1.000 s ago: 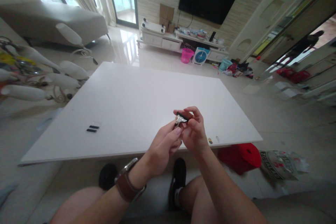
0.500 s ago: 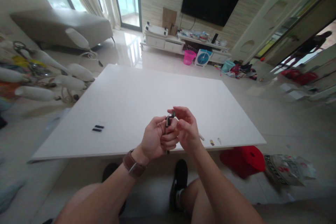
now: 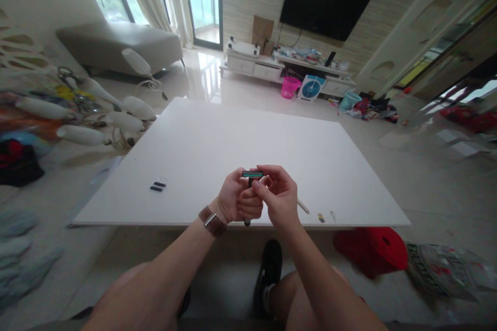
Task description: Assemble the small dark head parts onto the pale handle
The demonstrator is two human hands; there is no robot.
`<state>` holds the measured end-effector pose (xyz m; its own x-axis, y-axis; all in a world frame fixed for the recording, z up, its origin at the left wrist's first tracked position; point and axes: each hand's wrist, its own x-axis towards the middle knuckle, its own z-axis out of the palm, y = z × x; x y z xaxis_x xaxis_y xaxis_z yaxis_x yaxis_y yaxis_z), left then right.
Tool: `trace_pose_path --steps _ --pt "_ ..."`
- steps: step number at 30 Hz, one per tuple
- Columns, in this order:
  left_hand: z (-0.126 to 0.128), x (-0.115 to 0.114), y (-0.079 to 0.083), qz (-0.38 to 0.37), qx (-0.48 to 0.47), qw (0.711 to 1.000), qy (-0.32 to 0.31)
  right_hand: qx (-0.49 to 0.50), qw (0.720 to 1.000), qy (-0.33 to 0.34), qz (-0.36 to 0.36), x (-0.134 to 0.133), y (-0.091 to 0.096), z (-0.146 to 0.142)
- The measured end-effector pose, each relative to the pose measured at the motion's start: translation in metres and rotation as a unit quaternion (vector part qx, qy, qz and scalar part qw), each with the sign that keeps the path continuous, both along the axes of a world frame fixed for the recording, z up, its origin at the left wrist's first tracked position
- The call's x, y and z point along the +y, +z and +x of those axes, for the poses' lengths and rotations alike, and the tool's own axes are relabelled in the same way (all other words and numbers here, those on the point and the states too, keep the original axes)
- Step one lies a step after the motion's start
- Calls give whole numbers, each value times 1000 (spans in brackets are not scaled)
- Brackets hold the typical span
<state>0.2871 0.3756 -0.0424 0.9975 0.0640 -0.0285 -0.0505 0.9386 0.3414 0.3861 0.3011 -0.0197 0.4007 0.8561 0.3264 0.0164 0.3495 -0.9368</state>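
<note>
A razor (image 3: 251, 175) with a green-striped head stands upright over the near edge of the white table (image 3: 217, 139). My left hand (image 3: 237, 201), with a brown watch strap at the wrist, is closed in a fist round its dark handle. My right hand (image 3: 276, 196) is beside it, fingers curled and pinching the right end of the razor head. Two small black cartridges (image 3: 157, 186) lie on the table to the left, well away from both hands.
A thin white stick (image 3: 303, 207) and two tiny bits (image 3: 326, 216) lie near the table's front right. A red stool (image 3: 371, 248) and a printed bag (image 3: 446, 269) are on the floor at right. White bowling pins (image 3: 89, 124) and clutter lie at left.
The razor went from lying sideways between my fingertips to standing upright in my left fist, its head now facing me. The camera shifted left, so the table sits further right in view.
</note>
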Motion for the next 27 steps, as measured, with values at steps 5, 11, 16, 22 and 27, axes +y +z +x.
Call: trace_pose_path --steps 5,11,16,22,27 --pt "3 -4 4 -23 -6 999 -35 -15 999 -31 -8 -2 2 -1" --pt "1 -15 7 -45 -11 998 -31 -14 999 -40 0 -8 6 -6" --pt "-3 -24 4 -48 -5 999 -18 -21 1000 -8 16 -10 11 -10" --pt "-5 -25 2 -45 10 999 -18 -18 999 15 41 -10 13 -11" --pt "-5 -24 6 -43 13 999 -28 -17 999 15 46 -9 13 -10"
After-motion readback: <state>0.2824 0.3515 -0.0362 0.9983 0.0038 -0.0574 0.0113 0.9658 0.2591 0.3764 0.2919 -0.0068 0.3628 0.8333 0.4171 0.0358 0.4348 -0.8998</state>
